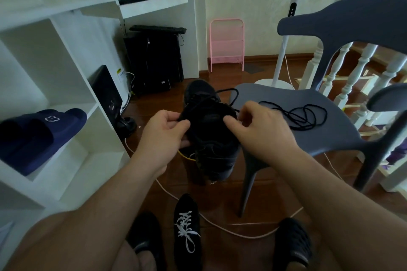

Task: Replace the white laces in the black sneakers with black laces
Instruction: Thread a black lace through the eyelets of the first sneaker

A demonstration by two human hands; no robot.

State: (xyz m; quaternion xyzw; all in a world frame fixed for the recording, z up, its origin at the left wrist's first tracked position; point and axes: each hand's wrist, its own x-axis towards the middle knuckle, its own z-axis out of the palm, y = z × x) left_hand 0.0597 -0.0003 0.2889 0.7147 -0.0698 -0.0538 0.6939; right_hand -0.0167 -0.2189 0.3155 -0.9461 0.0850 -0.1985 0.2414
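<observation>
You are holding the black sneaker up between both hands beside the grey chair; your left hand is pinching its black lace, your right hand is pinching near the collar; 1 white-laced sneaker is lying on the floor below

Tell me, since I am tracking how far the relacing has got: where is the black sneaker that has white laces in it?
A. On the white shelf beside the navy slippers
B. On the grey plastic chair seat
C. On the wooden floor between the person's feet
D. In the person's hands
C: the black sneaker with white laces lies on the wooden floor near the bottom of the view, between the person's feet.
</observation>
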